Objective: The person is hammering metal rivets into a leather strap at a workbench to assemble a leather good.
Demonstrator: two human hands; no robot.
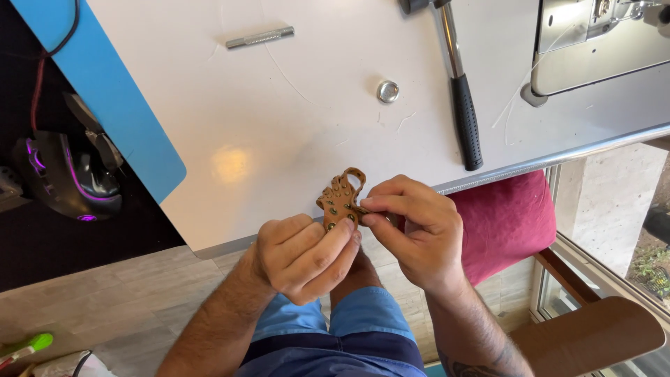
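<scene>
Pinching a small brown leather piece (340,201) studded with rivets, both hands meet at the white tabletop's (279,139) near edge — left hand (303,255) gripping below, right hand (412,230) at its side. A hammer (460,98) lies nearby.

1. This looks like a small craft workshop set up in a home, where leather is worked by hand.
2. A white desk (279,139) carries a hammer (460,91) with a black grip, a metal punch rod (259,37) and a small round metal fitting (388,91).
3. A sewing machine (600,42) sits at the desk's far corner, with loose threads lying near it.
4. A computer mouse (66,174) with purple lights, a red-cushioned wooden chair (509,223) and a tiled floor (105,293) give it a homely feel.
</scene>
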